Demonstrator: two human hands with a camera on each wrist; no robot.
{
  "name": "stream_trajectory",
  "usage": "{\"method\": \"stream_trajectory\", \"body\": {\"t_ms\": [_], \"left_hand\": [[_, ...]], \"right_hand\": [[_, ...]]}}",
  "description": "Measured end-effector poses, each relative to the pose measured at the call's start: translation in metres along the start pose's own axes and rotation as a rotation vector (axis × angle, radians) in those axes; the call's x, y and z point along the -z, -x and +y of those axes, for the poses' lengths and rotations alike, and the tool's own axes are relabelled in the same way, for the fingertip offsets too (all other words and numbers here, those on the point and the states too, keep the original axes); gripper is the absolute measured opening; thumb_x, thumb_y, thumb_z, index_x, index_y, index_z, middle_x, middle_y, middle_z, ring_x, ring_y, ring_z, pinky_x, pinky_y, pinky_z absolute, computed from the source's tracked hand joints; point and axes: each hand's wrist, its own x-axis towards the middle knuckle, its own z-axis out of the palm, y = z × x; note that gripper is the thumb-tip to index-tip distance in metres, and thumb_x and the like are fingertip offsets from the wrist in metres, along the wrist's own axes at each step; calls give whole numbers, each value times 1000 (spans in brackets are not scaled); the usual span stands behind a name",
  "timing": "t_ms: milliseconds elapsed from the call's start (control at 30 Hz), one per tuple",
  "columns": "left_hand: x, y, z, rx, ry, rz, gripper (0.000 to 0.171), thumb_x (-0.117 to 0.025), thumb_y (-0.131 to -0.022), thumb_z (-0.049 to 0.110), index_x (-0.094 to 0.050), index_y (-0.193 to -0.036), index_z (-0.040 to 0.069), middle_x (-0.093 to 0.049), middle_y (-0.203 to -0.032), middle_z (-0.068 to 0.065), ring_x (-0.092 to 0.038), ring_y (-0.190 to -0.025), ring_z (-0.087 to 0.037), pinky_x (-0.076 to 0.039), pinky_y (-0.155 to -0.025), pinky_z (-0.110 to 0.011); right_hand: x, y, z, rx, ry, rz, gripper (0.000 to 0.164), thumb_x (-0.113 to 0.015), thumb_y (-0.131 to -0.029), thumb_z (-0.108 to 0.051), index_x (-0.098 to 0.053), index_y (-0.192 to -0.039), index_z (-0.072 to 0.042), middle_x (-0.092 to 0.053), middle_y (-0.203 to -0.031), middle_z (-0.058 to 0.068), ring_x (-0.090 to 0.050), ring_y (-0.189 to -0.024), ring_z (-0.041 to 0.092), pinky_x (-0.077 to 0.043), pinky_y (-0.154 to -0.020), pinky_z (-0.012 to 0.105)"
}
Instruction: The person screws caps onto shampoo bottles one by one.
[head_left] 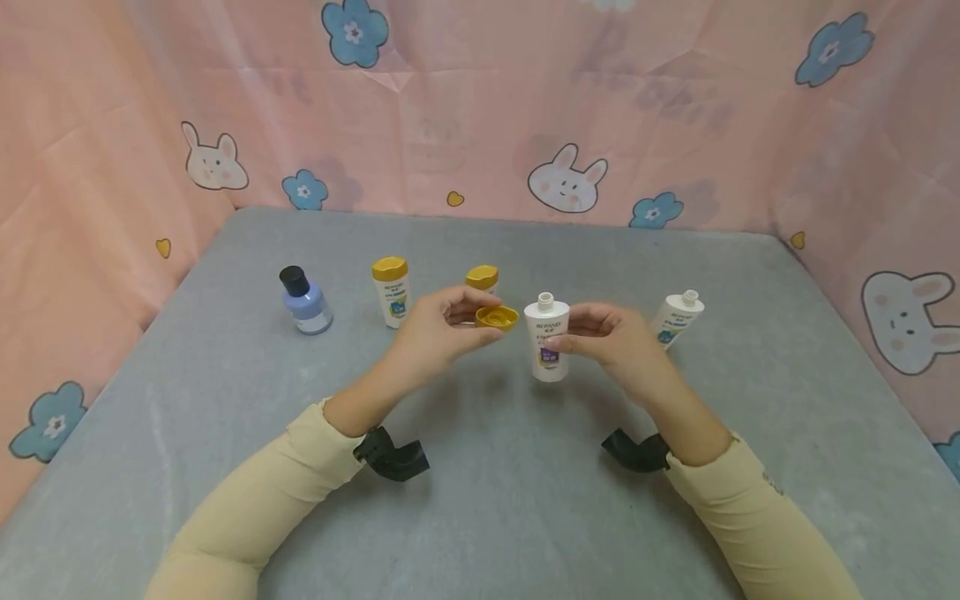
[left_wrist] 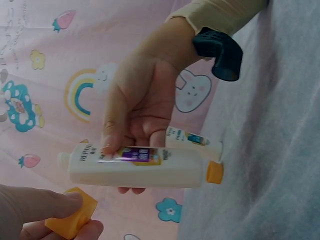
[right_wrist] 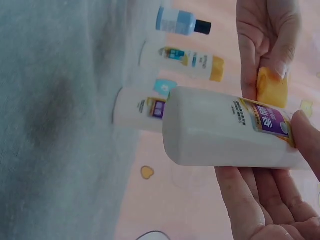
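Note:
My left hand (head_left: 450, 327) pinches a yellow cap (head_left: 497, 317) between thumb and fingers, its hollow underside turned up in the head view. Just to the right, my right hand (head_left: 618, 337) grips a white bottle (head_left: 547, 337) with a purple label, upright, its bare neck on top. Cap and bottle are apart, the cap beside the bottle's upper part. In the right wrist view the bottle (right_wrist: 225, 130) lies across the right fingers, with the thumb on its label. The left wrist view shows the cap (left_wrist: 75, 212) under the left thumb.
Behind the hands stand a blue bottle (head_left: 307, 308) with a black cap and two yellow-capped white bottles (head_left: 393, 300), one partly hidden. An uncapped white bottle (head_left: 678, 315) stands beyond the right hand. Near it lies another yellow cap (left_wrist: 215, 172). A patterned curtain (head_left: 450, 108) hangs behind the grey table.

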Motion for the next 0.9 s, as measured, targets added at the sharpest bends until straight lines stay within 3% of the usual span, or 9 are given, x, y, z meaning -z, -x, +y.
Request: {"method": "stream_trajectory", "body": {"t_ms": [167,400,633,900], "left_hand": [[6,6,4,-5,57,4,34,-78,-85,6,-69,-117,8,-69,-127,-4,-68,-113,-19,-58,-92,-28],[10,9,4,-29,7,-56,36,-76,-87,6,-69,-122,9,-67,-128,-5,-67,-112,-20,-58,-93,-29],[15,10,3,-44,30,-97,35,-74,-88,5,-69,-123,7,-66,-131,-7,-66,-115,-21,-58,-94,-30],[15,10,5,-71,15,-107,39,-75,-88,5,-66,-126,7,-65,-131,-9,-66,-113,-21,-58,-93,-30]], "right_hand": [[-3,5,-5,23,38,-16,46,-77,-88,-27,-65,-125,-2,-69,-126,12,-67,-112,14,-45,-110,51],[-4,8,-6,42,111,-27,43,-77,-88,-27,-67,-124,-6,-69,-126,14,-66,-116,26,-50,-103,50],[-5,11,-8,60,173,-56,39,-76,-89,-28,-69,-122,-8,-70,-119,13,-68,-107,26,-55,-92,41],[-2,12,-7,82,203,-87,38,-75,-90,-27,-69,-122,-8,-71,-119,13,-69,-103,25,-58,-88,43]]}}
